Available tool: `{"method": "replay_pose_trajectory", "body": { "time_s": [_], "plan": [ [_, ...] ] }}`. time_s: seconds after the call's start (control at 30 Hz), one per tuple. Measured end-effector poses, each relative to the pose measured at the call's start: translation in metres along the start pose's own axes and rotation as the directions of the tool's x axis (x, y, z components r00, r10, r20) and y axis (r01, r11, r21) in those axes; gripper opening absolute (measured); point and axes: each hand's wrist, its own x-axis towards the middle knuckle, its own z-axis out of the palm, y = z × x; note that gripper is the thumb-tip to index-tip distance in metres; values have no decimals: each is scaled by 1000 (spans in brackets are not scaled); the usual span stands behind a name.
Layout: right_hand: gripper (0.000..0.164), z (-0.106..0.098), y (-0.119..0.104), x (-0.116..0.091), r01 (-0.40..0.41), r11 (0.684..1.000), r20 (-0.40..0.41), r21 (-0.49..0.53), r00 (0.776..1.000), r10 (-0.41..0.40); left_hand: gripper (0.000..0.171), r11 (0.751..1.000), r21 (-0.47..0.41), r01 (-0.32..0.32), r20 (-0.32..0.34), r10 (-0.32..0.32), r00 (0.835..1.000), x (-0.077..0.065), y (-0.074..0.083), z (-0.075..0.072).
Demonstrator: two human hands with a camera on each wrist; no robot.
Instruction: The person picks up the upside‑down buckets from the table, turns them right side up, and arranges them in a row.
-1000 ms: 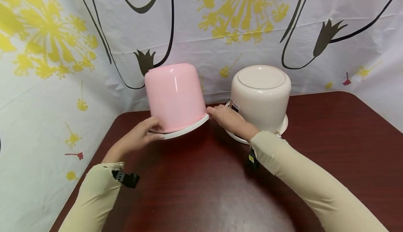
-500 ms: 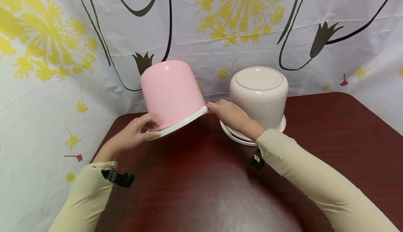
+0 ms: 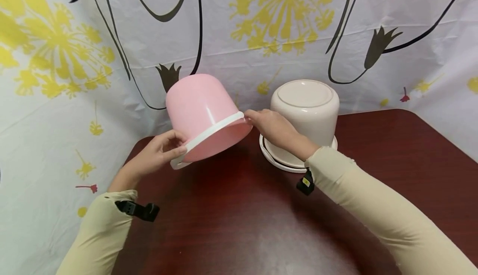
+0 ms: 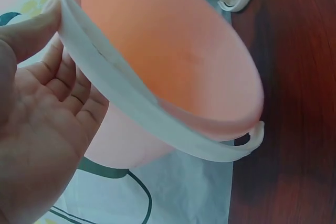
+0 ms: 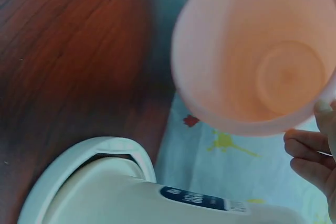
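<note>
A pink bucket (image 3: pixel 198 105) is tilted in the air over the far left of the table, its mouth turned toward me. Its white handle (image 3: pixel 213 130) lies along the near rim. My left hand (image 3: pixel 153 156) pinches the rim and handle at the left, thumb on the near side and fingers behind, as the left wrist view shows. At the opposite side my right hand (image 3: pixel 278 130) pinches the rim by the handle's end. Looking into the bucket, the right wrist view shows bare pink walls and a round bottom.
A cream bucket (image 3: pixel 308 117) stands upside down on the dark red table (image 3: pixel 239 217), right behind my right hand. Its pale handle (image 5: pixel 58 174) rests around the rim, and a dark label (image 5: pixel 191 196) marks its side. A patterned cloth (image 3: pixel 231 30) hangs behind.
The pink bucket has tipped further, from nearly upside down until its inside shows. Its right side has risen with my right hand; my left hand has shifted slightly left. The cream bucket stays put.
</note>
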Motion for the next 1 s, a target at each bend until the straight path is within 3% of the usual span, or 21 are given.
{"method": "replay_pose_trajectory", "body": {
  "time_s": [0.27,0.43,1.0],
  "plan": [
    [7,-22,-5,5,-30,997,82,68,996,25,11,990,-138,-12,15,14,1000,1,7,-1],
    [6,-33,-6,8,-30,998,103,51,994,24,14,978,-209,-16,3,17,1000,3,12,-1],
    [19,-47,-6,32,-134,987,146,91,982,120,13,947,-319,-34,-97,3,995,7,18,2]
  ]
}}
